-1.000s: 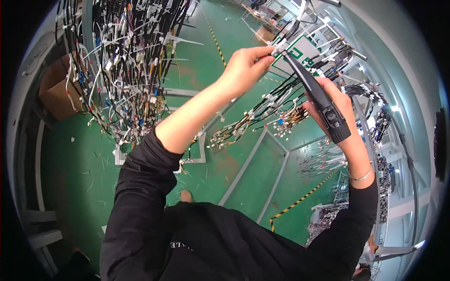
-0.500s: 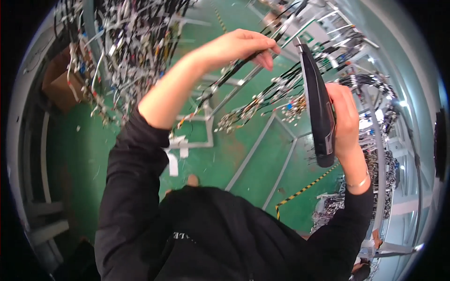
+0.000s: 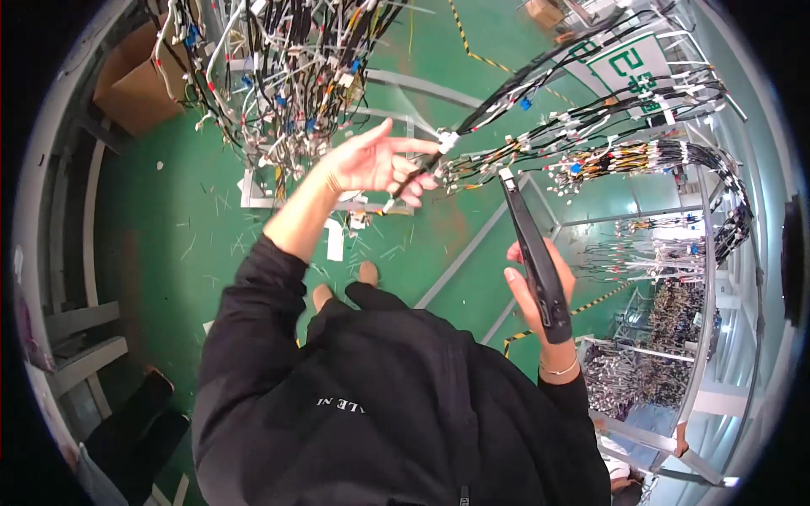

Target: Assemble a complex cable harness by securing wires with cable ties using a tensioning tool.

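green floor (image 3: 177, 282) strewn with clippings (image 3: 221, 202); striped tape (image 3: 462, 38), grey frame rail (image 3: 472, 260), cardboard box (image 3: 139, 88) upper left. left hand (image 3: 371, 164), fingers apart, touches black wire harness (image 3: 496, 101), upper centre. right hand (image 3: 525, 295) clamped round long black hand tool (image 3: 537, 253).

Left forearm (image 3: 297, 221): bare, angled toward 1 o'clock.
Left hand (image 3: 367, 164): at 11 o'clock, palm showing, thumb lifted clear, fingers spread toward 3 o'clock.
Right wrist (image 3: 556, 354): at 4 o'clock, nearly straight.
Right hand (image 3: 563, 274): just past 3 o'clock, fingers wrapped in a grip, thumb toward 11 o'clock.
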Demonstrator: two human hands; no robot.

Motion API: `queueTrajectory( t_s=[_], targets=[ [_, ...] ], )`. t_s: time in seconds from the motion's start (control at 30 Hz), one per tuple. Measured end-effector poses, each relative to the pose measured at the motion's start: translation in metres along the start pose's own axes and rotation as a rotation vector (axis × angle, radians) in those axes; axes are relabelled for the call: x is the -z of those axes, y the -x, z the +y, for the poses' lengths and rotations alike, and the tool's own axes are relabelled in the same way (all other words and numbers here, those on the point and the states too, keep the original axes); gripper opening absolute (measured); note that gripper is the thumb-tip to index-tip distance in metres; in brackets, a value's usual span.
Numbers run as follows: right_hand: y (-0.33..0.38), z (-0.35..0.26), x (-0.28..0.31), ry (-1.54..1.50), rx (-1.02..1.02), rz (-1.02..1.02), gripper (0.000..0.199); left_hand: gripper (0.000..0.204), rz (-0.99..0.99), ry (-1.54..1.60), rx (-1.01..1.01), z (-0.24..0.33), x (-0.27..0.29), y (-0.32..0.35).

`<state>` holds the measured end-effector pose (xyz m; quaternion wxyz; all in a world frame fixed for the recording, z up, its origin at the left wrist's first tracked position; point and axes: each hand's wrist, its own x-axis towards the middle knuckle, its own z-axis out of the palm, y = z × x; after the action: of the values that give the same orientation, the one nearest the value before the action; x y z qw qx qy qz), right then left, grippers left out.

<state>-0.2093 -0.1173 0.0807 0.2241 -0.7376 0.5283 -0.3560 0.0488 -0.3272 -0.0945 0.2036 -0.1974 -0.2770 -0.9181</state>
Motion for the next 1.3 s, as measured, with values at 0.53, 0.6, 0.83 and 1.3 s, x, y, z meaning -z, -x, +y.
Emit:
queueTrajectory(
  t_s=[0.53,0.6,0.83,1.3],
  targets=[
    [-0.003,-0.087,-0.005,0.336,-0.069,-0.077,0.037,0.025,0.966,-1.308,-0.791,-0.084,-0.137,-0.032],
    [-0.002,-0.088,-0.005,0.374,-0.064,-0.088,0.038,0.027,1.042,-1.467,-0.897,-0.086,-0.138,-0.034],
    [0.001,-0.088,-0.005,0.479,-0.006,-0.083,0.043,0.031,1.112,-1.721,-0.981,-0.084,-0.143,-0.036],
    [0.002,-0.08,-0.002,0.595,-0.003,-0.054,0.026,0.035,1.147,-1.847,-0.994,-0.093,-0.148,-0.035]
  ],
)
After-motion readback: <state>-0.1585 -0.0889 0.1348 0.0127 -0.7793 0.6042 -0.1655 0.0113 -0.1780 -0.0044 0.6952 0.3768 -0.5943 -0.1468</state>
